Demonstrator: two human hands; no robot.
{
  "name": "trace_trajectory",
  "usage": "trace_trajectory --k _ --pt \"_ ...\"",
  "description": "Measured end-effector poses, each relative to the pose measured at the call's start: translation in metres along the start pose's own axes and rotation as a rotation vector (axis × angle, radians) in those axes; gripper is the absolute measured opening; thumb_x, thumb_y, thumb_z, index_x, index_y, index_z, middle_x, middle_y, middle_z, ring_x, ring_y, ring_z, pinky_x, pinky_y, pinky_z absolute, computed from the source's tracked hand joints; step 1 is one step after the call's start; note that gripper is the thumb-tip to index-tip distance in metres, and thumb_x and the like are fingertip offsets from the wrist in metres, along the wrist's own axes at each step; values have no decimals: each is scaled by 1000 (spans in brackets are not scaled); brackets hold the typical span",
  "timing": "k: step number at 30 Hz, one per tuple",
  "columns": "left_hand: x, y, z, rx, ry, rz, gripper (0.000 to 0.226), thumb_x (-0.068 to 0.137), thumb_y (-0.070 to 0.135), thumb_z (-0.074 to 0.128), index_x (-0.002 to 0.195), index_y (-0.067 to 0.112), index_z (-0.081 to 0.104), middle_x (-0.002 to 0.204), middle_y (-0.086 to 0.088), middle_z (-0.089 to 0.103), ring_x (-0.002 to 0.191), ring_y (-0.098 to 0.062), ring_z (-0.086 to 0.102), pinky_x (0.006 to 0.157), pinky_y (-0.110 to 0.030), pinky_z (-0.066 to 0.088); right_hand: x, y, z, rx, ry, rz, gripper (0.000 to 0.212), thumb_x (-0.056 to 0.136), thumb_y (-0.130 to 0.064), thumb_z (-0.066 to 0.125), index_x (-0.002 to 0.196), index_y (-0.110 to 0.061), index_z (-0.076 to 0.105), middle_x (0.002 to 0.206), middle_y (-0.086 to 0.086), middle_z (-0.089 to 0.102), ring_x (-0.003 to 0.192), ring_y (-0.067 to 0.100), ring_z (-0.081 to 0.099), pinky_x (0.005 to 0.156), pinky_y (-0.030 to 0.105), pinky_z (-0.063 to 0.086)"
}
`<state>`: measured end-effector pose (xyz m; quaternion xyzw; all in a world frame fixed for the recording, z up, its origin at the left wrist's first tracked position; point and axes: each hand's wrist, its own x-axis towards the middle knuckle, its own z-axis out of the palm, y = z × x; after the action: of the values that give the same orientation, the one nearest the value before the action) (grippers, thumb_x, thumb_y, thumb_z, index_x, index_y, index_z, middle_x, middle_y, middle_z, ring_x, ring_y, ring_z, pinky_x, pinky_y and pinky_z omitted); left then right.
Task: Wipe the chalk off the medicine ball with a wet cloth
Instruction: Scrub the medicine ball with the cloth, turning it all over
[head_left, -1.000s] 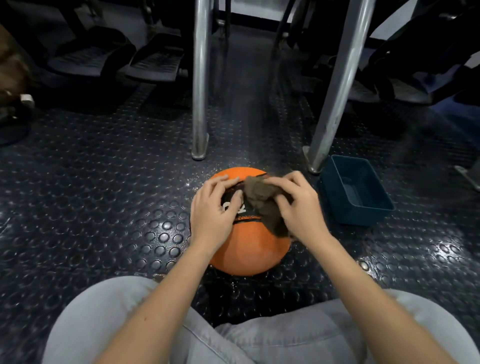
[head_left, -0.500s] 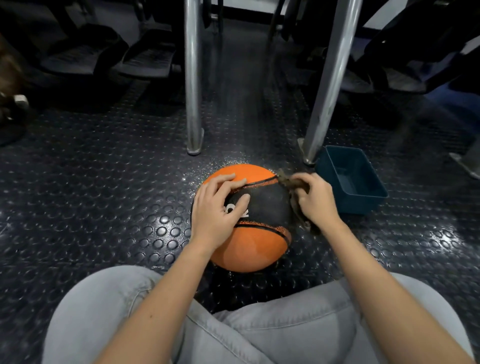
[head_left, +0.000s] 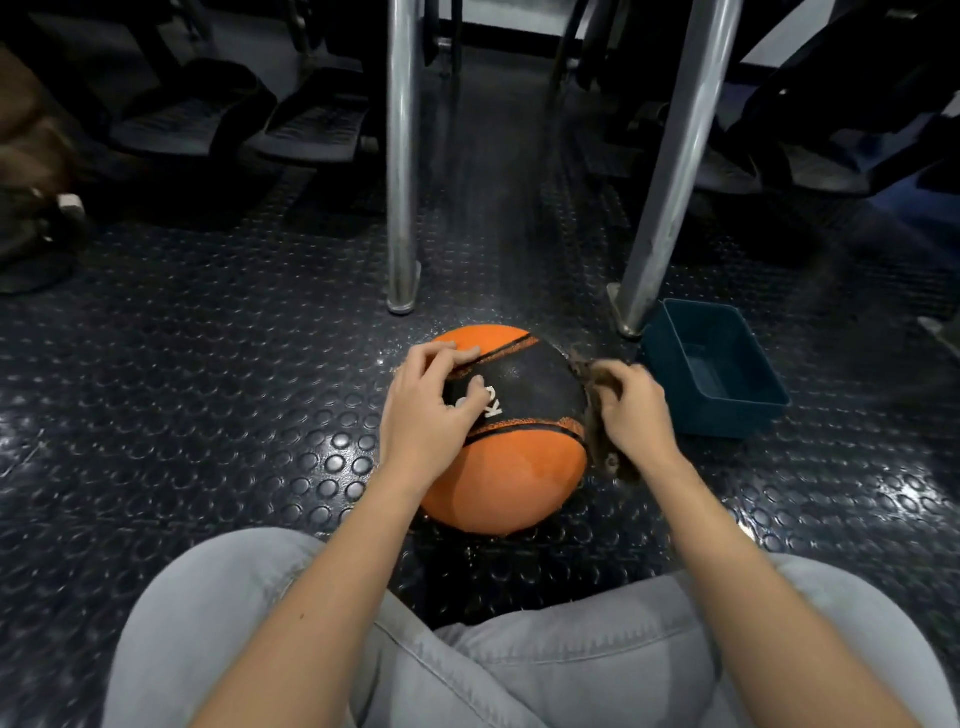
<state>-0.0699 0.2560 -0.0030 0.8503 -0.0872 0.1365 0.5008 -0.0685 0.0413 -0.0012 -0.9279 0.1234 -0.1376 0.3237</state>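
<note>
Medicine ball, black band slanting between the hands, is gripped by left hand; cloth is clutched by right hand, beside blue tub.

Left hand, right hand — both curled
</note>
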Motion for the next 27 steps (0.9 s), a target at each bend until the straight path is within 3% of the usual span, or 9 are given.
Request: trace_trajectory --k 2,6,12,15,18,20,23,25,27 --pt "5 11 2 1 7 -78 24 82 39 51 103 31 61 109 20 44 104 -13 55 91 -40 46 1 6 4 3 -28 67 28 93 -8 50 117 -17 61 114 10 57 109 27 53 90 34 41" --pt "11 22 12 218 7 -81 36 95 32 45 130 26 52 134 6 47 127 -18 42 110 -37 27 -6 -13 6 81 -18 3 26 92 -7 52 113 -19 62 109 7 56 107 25 53 86 25 37" --pt "15 0 -4 200 44 -126 33 97 35 46 126 31 59 130 10 50 120 -14 45 104 -37 34 -35 -60 12 4 -21 -604 45 71 6 42 100 -16 68 98 6 57 91 19 41 79 33 33" --pt "14 -4 -12 134 12 -109 33 97 38 46 127 33 58 130 14 49 120 -11 44 103 -34 35 -18 -46 16 19 -26 -484 53 71 15 38 102 -18 67 99 -2 53 91 15 36 80 31 28" --pt "8 -1 -9 137 24 -75 43 89 47 40 124 35 60 128 17 50 119 -8 43 102 -34 37 6 -17 18 11 -76 -242 52 76 20 39 104 -14 66 101 -1 54 101 28 48 92 37 38" --pt "5 3 -6 153 38 -69 45 85 49 39 122 35 61 127 18 50 118 -7 44 101 -37 39 6 -17 16 83 -69 -159 47 77 21 41 102 -10 66 102 5 58 106 30 54 95 33 40" --pt "5 2 -6 158 51 -63 48 82 53 37 120 37 62 126 18 51 117 -6 44 100 -39 40 -17 -48 12 131 -48 -360 46 71 18 42 98 -9 67 95 1 55 95 25 52 85 26 35" --pt "5 -3 -9 147 33 -42 56 78 59 32 121 38 61 126 18 51 116 -5 44 99 -38 40 -33 -68 10 67 -85 -565 46 70 11 40 99 -12 67 92 1 54 89 23 46 79 33 35" --pt "2 -7 -10 130 19 -20 57 77 59 31 121 38 61 126 18 51 116 -4 43 99 -37 41 -31 -63 12 17 -77 -589 48 69 10 39 100 -14 66 93 1 54 89 24 46 79 37 36"
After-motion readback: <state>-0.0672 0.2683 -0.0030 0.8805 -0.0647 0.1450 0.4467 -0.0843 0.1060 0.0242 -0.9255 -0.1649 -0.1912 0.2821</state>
